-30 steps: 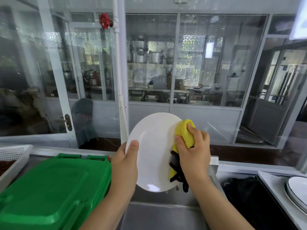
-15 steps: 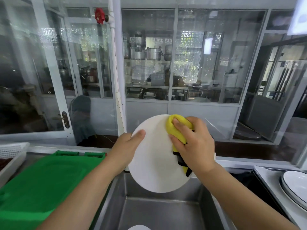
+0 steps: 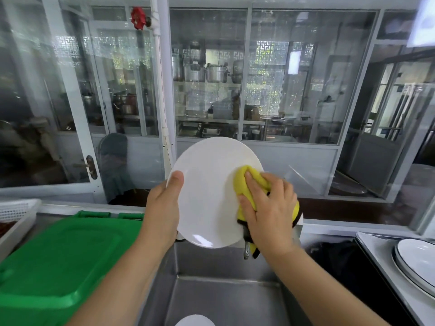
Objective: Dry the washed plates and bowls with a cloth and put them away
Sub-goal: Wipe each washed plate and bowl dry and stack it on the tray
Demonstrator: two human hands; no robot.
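I hold the white plate (image 3: 209,194) upright over the sink (image 3: 226,300): my left hand (image 3: 162,208) grips its left rim with the thumb on the face, and my right hand (image 3: 268,208) presses the yellow cloth (image 3: 249,184) on its right side. I think this plate is only half dried. Some stacked plates (image 3: 416,260) lie on the right counter, another white piece (image 3: 195,321) waits in the sink.

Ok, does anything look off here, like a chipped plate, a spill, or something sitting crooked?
Nothing stands out. The left hand holds the white plate upright over the steel sink while the right hand presses the yellow cloth on its face. The plate shows no chip or crack, and the stacked plates at right sit evenly.
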